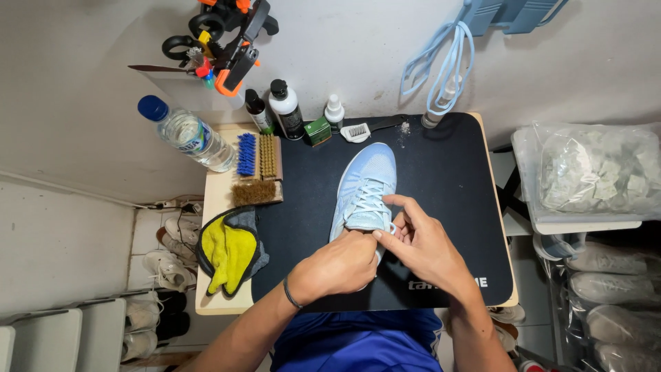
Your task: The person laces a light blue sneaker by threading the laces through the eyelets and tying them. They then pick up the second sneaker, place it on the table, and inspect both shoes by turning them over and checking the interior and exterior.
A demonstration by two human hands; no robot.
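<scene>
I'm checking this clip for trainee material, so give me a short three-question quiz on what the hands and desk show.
1. True or false: both hands are at the heel end of the light blue sneaker.
2. Which brush lies furthest left beside the black mat? A) the blue-bristled brush B) the tan-bristled brush C) the small white brush
3. What does the right hand pinch between thumb and forefinger?

Key
1. True: the left hand covers the heel and the right hand works beside it.
2. A.
3. The end of the sneaker's pale lace, near the collar.
</scene>
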